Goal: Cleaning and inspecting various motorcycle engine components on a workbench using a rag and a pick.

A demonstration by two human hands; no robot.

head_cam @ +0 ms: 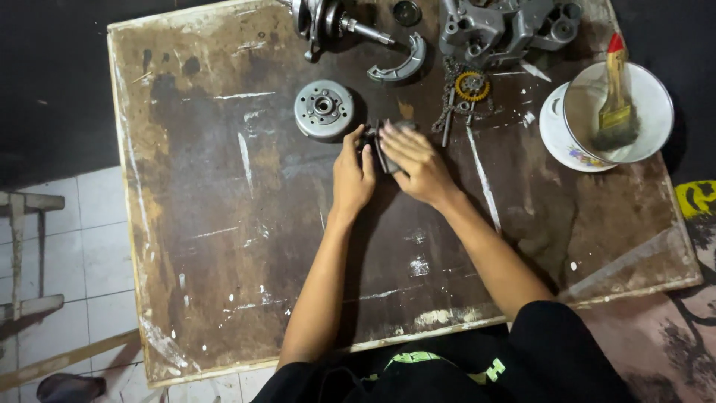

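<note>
- left hand [352, 173] laid flat on the worn board [224, 246], fingers together, fingertips pressed against the left side of a small dark part [379, 149].
- right hand [414, 164] cupped over the same dark part from the right, fingers together and curled across its top; pinched between both hands, shape mostly hidden.
- dark part sits at upper middle of the board, just below and right of a round grey metal disc [324, 109] with a hub and bolt holes.
- curved grey metal shoe [399, 63] above the hands, near a shaft with a flanged end [328, 21] at the top edge.
- grey cast metal housing [503, 28] at top right; small dark round cap [406, 12] to its left.
- yellow toothed gear [472, 86] with a chain [450, 93] draped beside it, just right of the hands, apart from them.
- white bowl [650, 101] on a flower-printed plate [556, 130] at right edge; brush [616, 101] with yellow handle and red tip standing in the bowl.
- yellow and black patch [697, 198] off the board's right edge; print not readable.
- pale tiled floor [67, 246] at left.
</note>
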